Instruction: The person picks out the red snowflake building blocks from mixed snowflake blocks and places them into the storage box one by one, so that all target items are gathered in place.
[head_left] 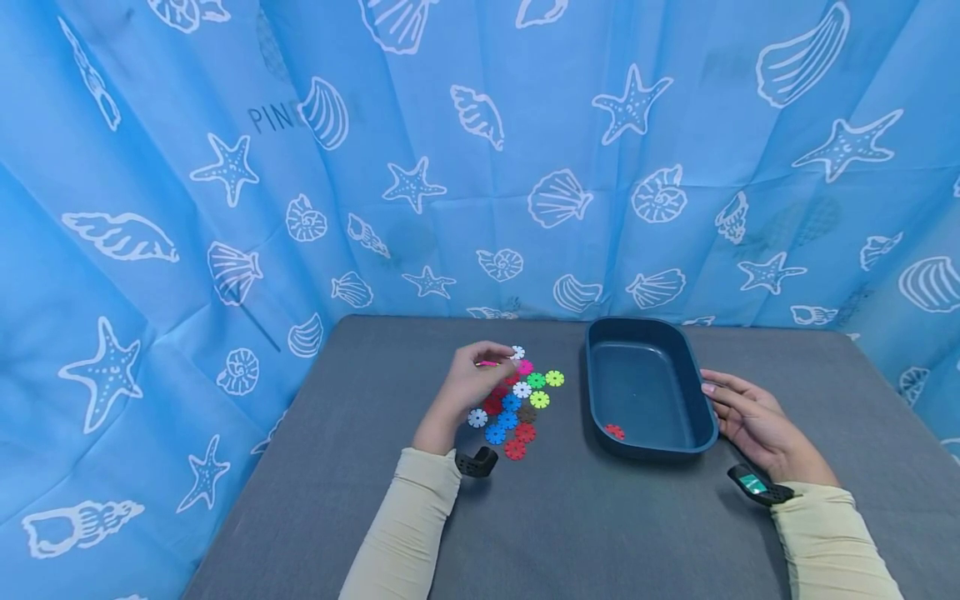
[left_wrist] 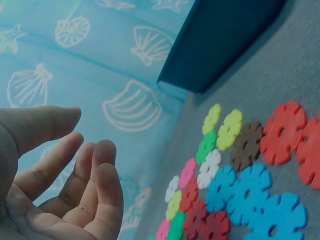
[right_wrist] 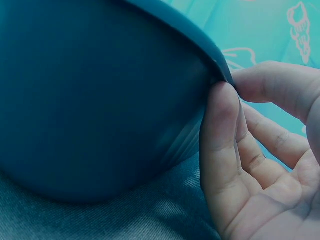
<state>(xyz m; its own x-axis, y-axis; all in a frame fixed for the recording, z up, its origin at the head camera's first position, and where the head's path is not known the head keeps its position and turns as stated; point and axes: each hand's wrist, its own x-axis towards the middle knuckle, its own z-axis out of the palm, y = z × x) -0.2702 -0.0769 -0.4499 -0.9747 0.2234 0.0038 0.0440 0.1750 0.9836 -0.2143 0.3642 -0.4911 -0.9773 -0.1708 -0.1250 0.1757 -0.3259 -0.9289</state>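
Note:
Colourful notched plastic discs, shaped like snowflakes or flowers, lie grouped on the grey cloth in blue, red, white, green, yellow, pink and brown. My left hand is over the far left of the group. In the left wrist view, the left hand has a gap between thumb and fingertips, with nothing in it. A dark blue rectangular tub stands to the right of the discs. One red disc lies in its near left corner. My right hand pinches the tub's right rim between thumb and fingers.
The grey cloth-covered table ends at the back against a blue curtain printed with white shells and starfish. The curtain also runs along the left side. Dark bands sit on both wrists, the right wristband showing a small lit screen.

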